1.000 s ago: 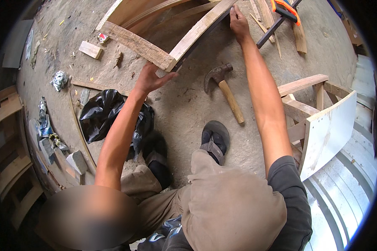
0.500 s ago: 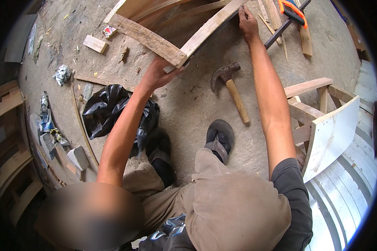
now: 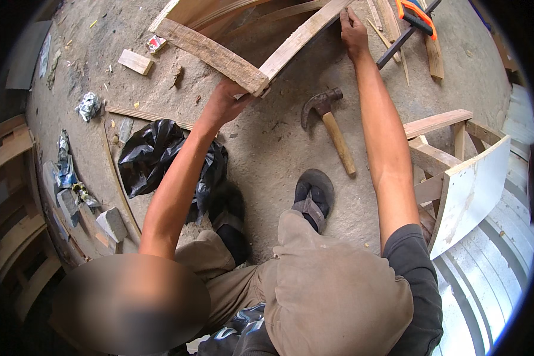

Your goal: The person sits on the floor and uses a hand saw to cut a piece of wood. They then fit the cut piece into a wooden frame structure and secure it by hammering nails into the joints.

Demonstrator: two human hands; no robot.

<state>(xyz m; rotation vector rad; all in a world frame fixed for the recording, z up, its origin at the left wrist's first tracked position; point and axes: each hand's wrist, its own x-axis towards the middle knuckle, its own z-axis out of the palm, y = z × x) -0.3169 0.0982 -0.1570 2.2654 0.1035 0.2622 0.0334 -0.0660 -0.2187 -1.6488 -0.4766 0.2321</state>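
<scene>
A wooden frame of rough strips with a thin panel stands at the far side, running out of the top of the picture. My left hand grips its near corner from below, with fingertips showing past the corner. At the frame's right edge is my right hand, its fingers closed against the strip; part of this grip is hard to see. A claw hammer with a wooden handle lies on the concrete floor between my forearms, touched by neither hand.
A second wooden frame with a white panel stands at the right by corrugated metal sheets. An orange-handled saw and wood strips lie far right. Left are a black plastic bag, a wood block and slatted wood.
My left hand's fingers now curl further round the frame's corner. My right hand has barely shifted, and the view has moved slightly.
</scene>
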